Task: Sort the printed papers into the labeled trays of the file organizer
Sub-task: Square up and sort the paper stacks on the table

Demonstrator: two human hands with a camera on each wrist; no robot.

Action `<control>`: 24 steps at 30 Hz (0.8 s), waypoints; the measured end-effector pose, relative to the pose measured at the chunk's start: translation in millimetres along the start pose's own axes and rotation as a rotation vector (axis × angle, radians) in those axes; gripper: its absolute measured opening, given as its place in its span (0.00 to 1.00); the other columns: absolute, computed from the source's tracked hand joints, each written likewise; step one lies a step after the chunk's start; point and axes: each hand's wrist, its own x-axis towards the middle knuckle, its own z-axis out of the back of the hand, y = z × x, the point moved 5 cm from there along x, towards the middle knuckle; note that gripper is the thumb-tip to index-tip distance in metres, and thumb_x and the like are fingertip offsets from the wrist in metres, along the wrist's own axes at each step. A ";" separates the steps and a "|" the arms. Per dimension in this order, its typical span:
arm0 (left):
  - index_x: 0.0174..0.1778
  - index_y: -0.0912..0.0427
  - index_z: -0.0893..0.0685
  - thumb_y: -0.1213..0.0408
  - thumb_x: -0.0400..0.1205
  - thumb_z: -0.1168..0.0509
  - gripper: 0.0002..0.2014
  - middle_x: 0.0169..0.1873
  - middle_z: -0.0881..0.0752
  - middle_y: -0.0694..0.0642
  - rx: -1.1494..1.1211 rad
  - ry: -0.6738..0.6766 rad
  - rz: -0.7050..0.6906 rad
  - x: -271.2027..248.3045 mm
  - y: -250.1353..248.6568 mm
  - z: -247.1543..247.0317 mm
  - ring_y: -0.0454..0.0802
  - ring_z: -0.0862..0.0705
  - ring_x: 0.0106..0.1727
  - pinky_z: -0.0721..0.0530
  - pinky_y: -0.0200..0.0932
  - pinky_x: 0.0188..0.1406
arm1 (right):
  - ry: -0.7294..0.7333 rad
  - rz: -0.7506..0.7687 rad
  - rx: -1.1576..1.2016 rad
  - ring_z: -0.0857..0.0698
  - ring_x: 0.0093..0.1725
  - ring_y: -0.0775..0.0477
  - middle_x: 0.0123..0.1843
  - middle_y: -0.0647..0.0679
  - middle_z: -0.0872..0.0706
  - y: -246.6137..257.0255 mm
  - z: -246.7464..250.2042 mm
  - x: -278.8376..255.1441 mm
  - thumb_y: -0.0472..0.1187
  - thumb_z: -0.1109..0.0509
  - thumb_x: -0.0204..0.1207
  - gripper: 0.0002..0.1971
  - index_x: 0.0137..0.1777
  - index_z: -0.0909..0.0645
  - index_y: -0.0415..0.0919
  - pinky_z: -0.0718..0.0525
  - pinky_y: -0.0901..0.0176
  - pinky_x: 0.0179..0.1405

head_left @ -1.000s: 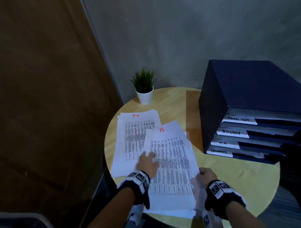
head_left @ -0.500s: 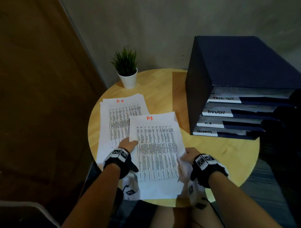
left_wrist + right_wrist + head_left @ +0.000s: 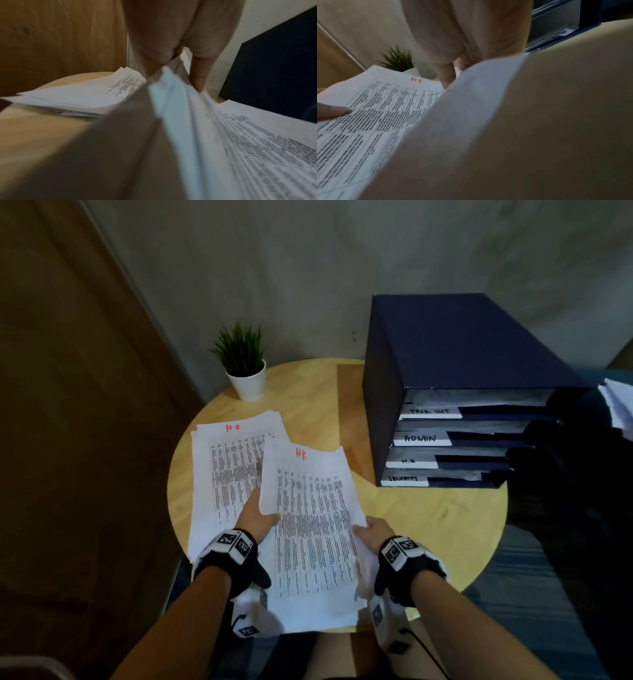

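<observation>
I hold a sheaf of printed papers [image 3: 310, 529] marked "HR" in red, raised over the near edge of the round table [image 3: 428, 518]. My left hand [image 3: 260, 515] grips its left edge, thumb on top, fingers underneath; the left wrist view shows the pinch on the sheaf [image 3: 214, 121]. My right hand [image 3: 368, 530] grips the right edge, also seen with the sheaf [image 3: 376, 115] in the right wrist view. A second "H.R" stack [image 3: 226, 467] lies flat on the table's left. The dark blue file organizer [image 3: 445, 364] stands at the right, trays labeled TASK LIST, ADMIN [image 3: 421, 438], H.R [image 3: 409, 462], SECURITY.
A small potted plant [image 3: 245, 364] in a white pot stands at the back of the table by the grey wall. A brown wooden panel [image 3: 68, 405] runs along the left. More white paper [image 3: 620, 402] shows at the far right edge.
Both hands have taken the HR sheaf by its side edges and lifted it off the table; a second ago the left palm lay flat on it. The other stack stayed put.
</observation>
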 end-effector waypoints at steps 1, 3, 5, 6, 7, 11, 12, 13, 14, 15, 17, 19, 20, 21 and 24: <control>0.81 0.60 0.40 0.74 0.81 0.36 0.32 0.77 0.31 0.60 -0.030 0.001 -0.012 -1.7 -1.2 1.1 0.61 0.31 0.77 0.31 0.54 0.73 | -0.010 -0.004 0.029 0.34 0.80 0.40 0.82 0.38 0.36 -1.0 -0.2 -3.1 0.46 0.41 0.84 0.29 0.80 0.40 0.31 0.35 0.54 0.78; 0.81 0.58 0.38 0.74 0.82 0.37 0.31 0.76 0.30 0.62 -0.128 -0.015 -0.017 -7.2 -2.5 6.8 0.63 0.29 0.75 0.29 0.56 0.72 | -0.045 0.019 0.092 0.24 0.71 0.40 0.76 0.36 0.27 -3.0 1.7 -6.7 0.47 0.39 0.82 0.26 0.74 0.31 0.29 0.26 0.54 0.68; 0.81 0.56 0.39 0.73 0.82 0.36 0.32 0.74 0.27 0.61 -0.250 -0.022 -0.009 -11.6 -0.2 15.2 0.62 0.27 0.73 0.28 0.57 0.73 | -0.095 0.048 0.197 0.20 0.57 0.42 0.65 0.36 0.19 -4.4 8.6 -12.0 0.46 0.35 0.80 0.18 0.62 0.24 0.32 0.25 0.58 0.54; 0.82 0.55 0.40 0.72 0.82 0.36 0.32 0.75 0.27 0.60 -0.311 -0.011 -0.002 -14.6 1.0 19.3 0.62 0.27 0.73 0.29 0.58 0.74 | -0.125 0.061 0.261 0.21 0.54 0.43 0.62 0.37 0.19 -5.3 13.2 -15.1 0.45 0.32 0.79 0.15 0.58 0.26 0.36 0.25 0.58 0.52; 0.82 0.54 0.40 0.72 0.82 0.36 0.33 0.75 0.27 0.59 -0.363 0.009 0.002 -16.8 1.7 22.9 0.61 0.27 0.74 0.31 0.59 0.76 | -0.137 0.063 0.330 0.21 0.53 0.44 0.60 0.39 0.20 -5.5 17.3 -19.9 0.45 0.31 0.77 0.15 0.58 0.30 0.40 0.23 0.56 0.53; 0.79 0.58 0.35 0.68 0.83 0.37 0.28 0.76 0.27 0.58 -0.481 0.076 0.036 -23.3 1.7 29.9 0.60 0.30 0.77 0.37 0.63 0.79 | -0.015 0.115 0.435 0.21 0.64 0.39 0.66 0.42 0.22 11.2 24.2 -39.8 0.47 0.28 0.75 0.30 0.71 0.37 0.41 0.25 0.43 0.71; 0.79 0.58 0.34 0.67 0.83 0.36 0.27 0.76 0.28 0.57 -0.509 0.075 0.040 -25.9 -0.2 30.2 0.60 0.31 0.78 0.38 0.63 0.80 | 0.037 0.161 0.404 0.22 0.68 0.38 0.69 0.41 0.22 18.1 23.6 -45.6 0.45 0.29 0.76 0.30 0.73 0.36 0.38 0.27 0.41 0.74; 0.79 0.58 0.35 0.66 0.83 0.36 0.28 0.76 0.28 0.56 -0.539 0.068 0.044 -28.1 -2.7 30.2 0.59 0.32 0.79 0.40 0.63 0.80 | 0.072 0.214 0.374 0.23 0.70 0.38 0.71 0.40 0.22 25.1 23.4 -50.9 0.41 0.30 0.78 0.27 0.74 0.34 0.36 0.29 0.42 0.76; 0.79 0.57 0.35 0.65 0.82 0.35 0.28 0.76 0.29 0.55 -0.563 0.058 0.043 -31.0 -5.9 30.8 0.58 0.33 0.79 0.41 0.63 0.81 | 0.089 0.252 0.355 0.24 0.72 0.40 0.72 0.42 0.23 30.9 23.7 -57.9 0.36 0.32 0.79 0.25 0.75 0.33 0.36 0.31 0.44 0.77; 0.79 0.57 0.34 0.64 0.82 0.35 0.28 0.76 0.29 0.55 -0.585 0.061 0.038 -32.0 -8.5 30.8 0.58 0.33 0.79 0.41 0.63 0.80 | 0.096 0.259 0.361 0.25 0.73 0.41 0.72 0.44 0.24 32.3 22.9 -60.6 0.33 0.34 0.79 0.24 0.75 0.33 0.36 0.32 0.46 0.78; 0.77 0.58 0.32 0.66 0.83 0.36 0.26 0.75 0.26 0.56 -0.625 0.084 0.041 -36.3 -14.1 27.7 0.59 0.30 0.77 0.38 0.63 0.79 | 0.072 0.251 0.391 0.24 0.73 0.39 0.73 0.40 0.23 32.8 23.5 -66.3 0.27 0.35 0.78 0.25 0.75 0.31 0.34 0.31 0.44 0.77; 0.76 0.59 0.31 0.69 0.83 0.38 0.24 0.73 0.25 0.57 -0.611 0.094 0.022 -39.3 -18.3 24.0 0.58 0.29 0.76 0.38 0.60 0.80 | 0.049 0.238 0.382 0.23 0.71 0.37 0.72 0.36 0.22 28.9 26.2 -68.2 0.28 0.33 0.76 0.23 0.71 0.27 0.32 0.30 0.41 0.76; 0.77 0.60 0.31 0.69 0.83 0.38 0.24 0.73 0.25 0.56 -0.582 0.095 0.006 -41.3 -21.2 21.7 0.57 0.30 0.77 0.39 0.57 0.81 | 0.045 0.224 0.390 0.22 0.71 0.37 0.71 0.35 0.21 24.6 28.3 -69.3 0.31 0.31 0.75 0.22 0.70 0.26 0.31 0.30 0.41 0.76; 0.78 0.59 0.33 0.69 0.84 0.38 0.25 0.74 0.26 0.55 -0.578 0.106 -0.004 -46.2 -26.0 20.2 0.55 0.32 0.78 0.41 0.56 0.81 | 0.046 0.208 0.415 0.22 0.71 0.38 0.71 0.36 0.21 20.9 31.6 -73.5 0.34 0.29 0.75 0.23 0.70 0.25 0.31 0.31 0.41 0.77; 0.81 0.55 0.38 0.65 0.83 0.35 0.30 0.77 0.31 0.50 -0.573 0.183 0.030 -50.2 -26.2 12.4 0.54 0.36 0.80 0.44 0.58 0.82 | 0.082 0.174 0.519 0.25 0.74 0.40 0.73 0.41 0.24 9.7 41.8 -94.6 0.40 0.30 0.78 0.25 0.73 0.28 0.31 0.35 0.46 0.80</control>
